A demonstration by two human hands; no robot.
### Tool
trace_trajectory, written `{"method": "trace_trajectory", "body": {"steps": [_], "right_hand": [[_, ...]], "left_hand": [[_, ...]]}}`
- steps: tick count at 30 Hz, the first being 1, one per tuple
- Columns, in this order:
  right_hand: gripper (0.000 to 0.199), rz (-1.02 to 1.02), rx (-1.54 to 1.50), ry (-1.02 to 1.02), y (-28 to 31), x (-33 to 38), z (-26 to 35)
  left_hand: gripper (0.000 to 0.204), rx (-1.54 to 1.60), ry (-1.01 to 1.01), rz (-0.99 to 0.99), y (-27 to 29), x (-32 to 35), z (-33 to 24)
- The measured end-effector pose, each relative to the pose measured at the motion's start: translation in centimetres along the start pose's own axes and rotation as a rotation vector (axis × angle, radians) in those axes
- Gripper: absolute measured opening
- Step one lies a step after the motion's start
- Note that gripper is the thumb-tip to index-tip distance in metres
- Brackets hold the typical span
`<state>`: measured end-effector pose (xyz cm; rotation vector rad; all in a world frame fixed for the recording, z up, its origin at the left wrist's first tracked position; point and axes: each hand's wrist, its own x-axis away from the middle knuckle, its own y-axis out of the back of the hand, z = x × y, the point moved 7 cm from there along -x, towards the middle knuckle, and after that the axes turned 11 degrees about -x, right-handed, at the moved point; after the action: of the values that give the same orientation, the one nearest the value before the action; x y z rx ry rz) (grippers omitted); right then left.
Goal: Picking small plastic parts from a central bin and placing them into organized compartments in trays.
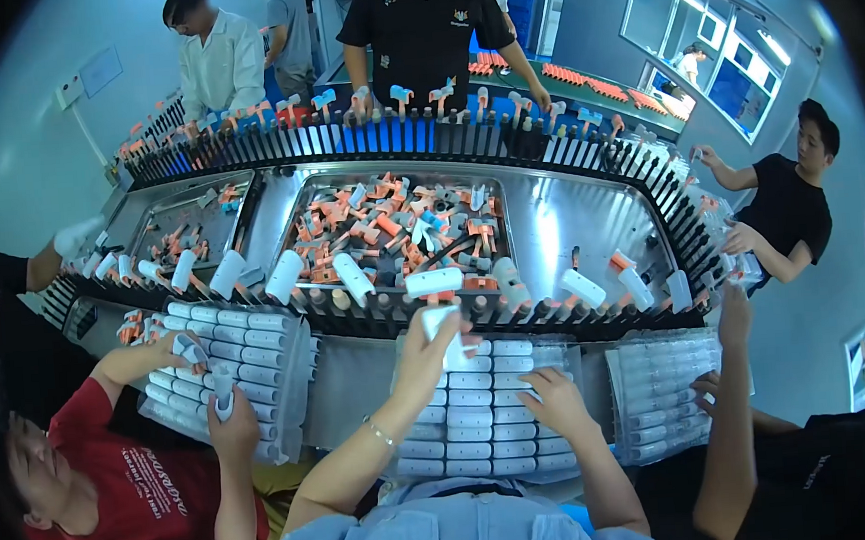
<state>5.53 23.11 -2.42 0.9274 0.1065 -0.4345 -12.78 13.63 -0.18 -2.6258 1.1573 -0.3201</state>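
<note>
My left hand is raised at the near edge of the conveyor rack, its fingers closed round a white plastic shell. Just beyond it, another white shell lies across the rack's pegs. Below both hands is a tray of white shells, packed in neat rows. My right hand hovers over or rests on the right side of these rows, fingers apart and nothing in them; whether the fingertips touch a shell I cannot tell.
A ring of black pegs encloses a steel table holding a pile of orange and grey parts. More shell trays stand left and right. A co-worker in a red shirt sits close on my left; a co-worker's forearm reaches in at right.
</note>
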Motion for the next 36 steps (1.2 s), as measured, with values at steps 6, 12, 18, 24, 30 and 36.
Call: {"method": "trace_trajectory", "body": {"steps": [6,12,18,24,30,36], "right_hand": [[0.034,0.081,0.087,-0.251,-1.4,4.5,-4.3],[0.038,0.079,0.091,-0.242,-1.3,4.7,-4.8],[0.031,-0.172,-0.264,-0.406,1.0,5.0,-6.1],[0.031,-0.212,-0.389,-0.496,-1.8,5.0,-7.9],[0.036,-0.230,-0.607,-0.627,-4.6,5.8,-10.8],[0.039,-0.189,-0.512,-0.580,-4.9,6.0,-11.3]], "left_hand": [[0.033,-0.191,-0.091,0.014,-1.5,-2.6,-2.8],[0.031,-0.144,-0.090,0.044,-0.3,-2.4,-3.2],[0.025,-0.423,-0.369,-0.280,2.0,-2.3,-7.2],[0.037,-0.614,-0.308,0.344,-7.9,-0.8,-4.7],[0.037,-0.630,-0.319,0.521,-15.7,-2.2,-1.0],[0.044,-0.647,-0.454,0.632,-22.9,-4.3,1.6]]}}
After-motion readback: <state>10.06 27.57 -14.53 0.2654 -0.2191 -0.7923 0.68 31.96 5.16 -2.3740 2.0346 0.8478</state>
